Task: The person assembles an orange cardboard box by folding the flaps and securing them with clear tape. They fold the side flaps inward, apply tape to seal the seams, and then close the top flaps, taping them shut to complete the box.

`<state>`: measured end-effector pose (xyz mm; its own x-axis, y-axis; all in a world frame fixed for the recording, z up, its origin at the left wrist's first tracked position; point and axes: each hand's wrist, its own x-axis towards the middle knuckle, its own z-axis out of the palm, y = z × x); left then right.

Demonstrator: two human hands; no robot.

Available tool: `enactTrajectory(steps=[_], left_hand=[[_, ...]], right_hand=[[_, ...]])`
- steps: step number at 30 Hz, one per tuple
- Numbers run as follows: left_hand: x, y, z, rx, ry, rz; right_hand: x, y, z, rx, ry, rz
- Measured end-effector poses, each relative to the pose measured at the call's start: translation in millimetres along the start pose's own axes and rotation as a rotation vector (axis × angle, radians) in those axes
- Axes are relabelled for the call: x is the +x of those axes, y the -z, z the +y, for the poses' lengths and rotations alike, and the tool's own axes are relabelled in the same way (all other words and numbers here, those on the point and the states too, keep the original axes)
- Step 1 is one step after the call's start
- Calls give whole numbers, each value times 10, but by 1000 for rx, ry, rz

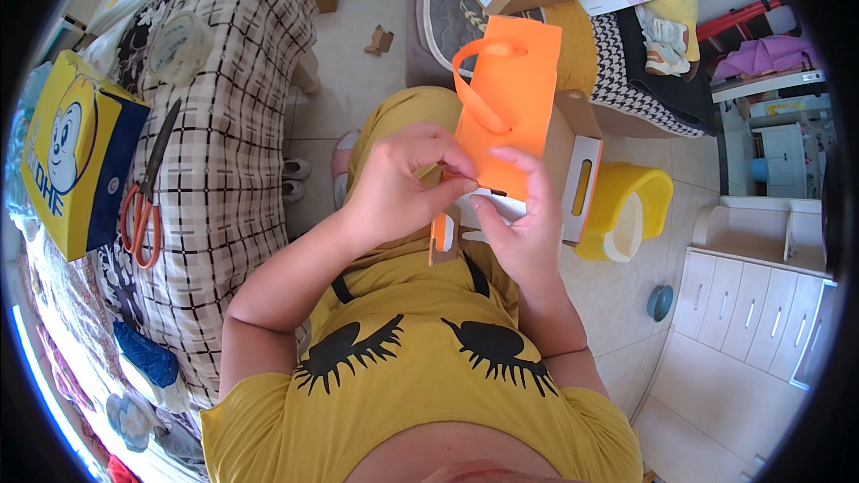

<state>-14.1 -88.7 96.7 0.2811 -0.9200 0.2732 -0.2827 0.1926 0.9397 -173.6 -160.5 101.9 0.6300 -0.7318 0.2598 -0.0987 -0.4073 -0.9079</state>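
currently, item: orange paper bag (512, 98) with ribbon handle, held centre over the lap.
left hand (404, 181): fingers pinched on the bag's lower left edge.
right hand (523, 228): thumb and forefinger pinching the lower right edge.
handling: best keep both pinches even, folds square.
nearby: orange scissors (143, 206) far left.

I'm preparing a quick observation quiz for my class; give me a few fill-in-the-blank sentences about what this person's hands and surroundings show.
1. Both hands, the left hand and the right hand, hold a cardboard box coloured ____.
2. The scissors with orange handles lie on a ____ cushion.
3. The box's ribbon handle forms a ____.

Missing words: orange; checked; loop
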Motion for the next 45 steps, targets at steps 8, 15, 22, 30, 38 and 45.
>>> enactTrajectory(steps=[8,15,22,30,38,45], left_hand=[[-75,1,-5,130,-118,2],[-22,58,59,187,-75,-73],[6,40,114,214,-38,-53],[102,68,139,396,-19,-86],[209,57,131,577,-66,-102],[422,250,234,361,54,-181]], right_hand=[[-3,27,-71,-34,-54,-31],[26,18,-13,-56,28,-20],[100,5,51,-150,147,44],[183,-36,41,-140,224,3],[191,6,42,-34,159,-126],[378,223,83,131,135,-300]])
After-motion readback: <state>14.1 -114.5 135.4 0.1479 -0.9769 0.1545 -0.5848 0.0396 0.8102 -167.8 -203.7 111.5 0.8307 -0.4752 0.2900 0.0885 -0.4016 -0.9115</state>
